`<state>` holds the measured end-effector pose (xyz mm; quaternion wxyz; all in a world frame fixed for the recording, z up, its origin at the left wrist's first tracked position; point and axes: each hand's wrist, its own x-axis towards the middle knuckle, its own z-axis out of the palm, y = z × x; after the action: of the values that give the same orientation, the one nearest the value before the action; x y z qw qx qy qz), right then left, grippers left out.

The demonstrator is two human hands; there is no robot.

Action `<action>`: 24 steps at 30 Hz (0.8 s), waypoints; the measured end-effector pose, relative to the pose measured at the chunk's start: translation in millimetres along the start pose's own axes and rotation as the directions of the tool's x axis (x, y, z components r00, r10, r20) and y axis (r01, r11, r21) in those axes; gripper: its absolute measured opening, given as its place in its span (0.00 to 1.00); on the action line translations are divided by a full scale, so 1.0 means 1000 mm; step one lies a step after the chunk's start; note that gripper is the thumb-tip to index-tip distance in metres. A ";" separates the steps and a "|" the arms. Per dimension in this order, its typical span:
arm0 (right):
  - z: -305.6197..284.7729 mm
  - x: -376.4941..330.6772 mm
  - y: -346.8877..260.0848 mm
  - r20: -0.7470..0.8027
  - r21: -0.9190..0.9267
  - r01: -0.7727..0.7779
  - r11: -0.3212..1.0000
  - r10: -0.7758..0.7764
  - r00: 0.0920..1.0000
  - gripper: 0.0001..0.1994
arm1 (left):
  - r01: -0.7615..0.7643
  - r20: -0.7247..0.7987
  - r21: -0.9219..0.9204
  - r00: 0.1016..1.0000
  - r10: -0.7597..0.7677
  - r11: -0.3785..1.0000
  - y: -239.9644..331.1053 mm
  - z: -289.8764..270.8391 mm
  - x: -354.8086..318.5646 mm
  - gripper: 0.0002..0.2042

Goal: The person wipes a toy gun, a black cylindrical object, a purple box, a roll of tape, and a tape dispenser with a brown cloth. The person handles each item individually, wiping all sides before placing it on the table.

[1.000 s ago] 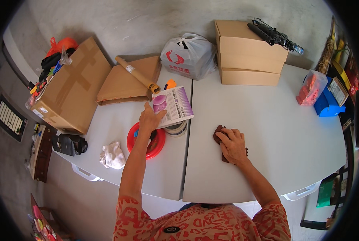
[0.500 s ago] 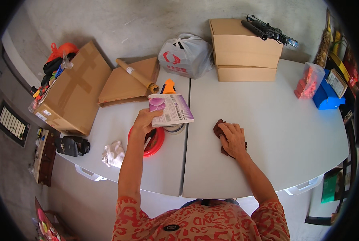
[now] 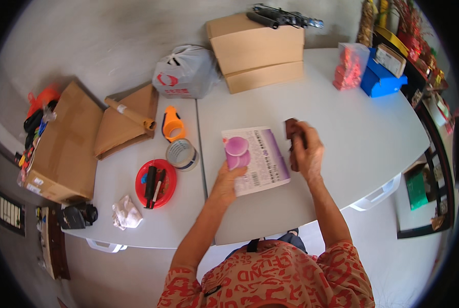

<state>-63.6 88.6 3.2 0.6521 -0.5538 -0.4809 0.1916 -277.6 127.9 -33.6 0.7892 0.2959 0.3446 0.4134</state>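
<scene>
My left hand (image 3: 225,184) grips a flat white-and-purple box (image 3: 255,159) by its near left corner, thumb on top and the other fingers hidden beneath. The box's printed face, with pink-purple round shapes, is turned up over the table's right half. Just right of it, my right hand (image 3: 308,154) is closed on a crumpled dark brown cloth (image 3: 292,134), which hangs out past the fingers toward the box. A small gap shows between cloth and box.
Left of the table seam are a red bowl (image 3: 173,192) holding a black tool and a pen-like stick, a tape roll (image 3: 182,154), an orange tape dispenser (image 3: 173,124) and a white cloth (image 3: 127,212). Cardboard boxes (image 3: 260,46) and a grey plastic bag (image 3: 184,72) line the back.
The box has moved rightward across the seam in my left hand, uncovering the red bowl and tape roll. My right hand has lifted the brown cloth off the table. The view has turned right.
</scene>
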 end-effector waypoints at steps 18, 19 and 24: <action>-0.050 0.041 0.101 0.301 -0.566 0.402 0.720 -0.273 0.914 0.15 | 0.279 0.118 0.050 0.952 -0.283 0.959 -0.070 0.062 0.038 0.22; -0.053 0.046 0.105 0.317 -0.554 0.402 0.729 -0.262 0.912 0.14 | 0.285 0.099 0.034 0.953 -0.287 0.958 -0.069 0.063 0.038 0.22; -0.051 0.043 0.107 0.394 -0.442 0.452 0.775 -0.285 0.874 0.17 | 0.258 0.035 -0.006 0.966 -0.257 0.966 -0.068 0.070 0.032 0.23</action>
<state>29.1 128.6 -71.8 0.4201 -0.5664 -0.7090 0.0041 -178.7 109.9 -53.0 0.8436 0.2514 0.3643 0.3042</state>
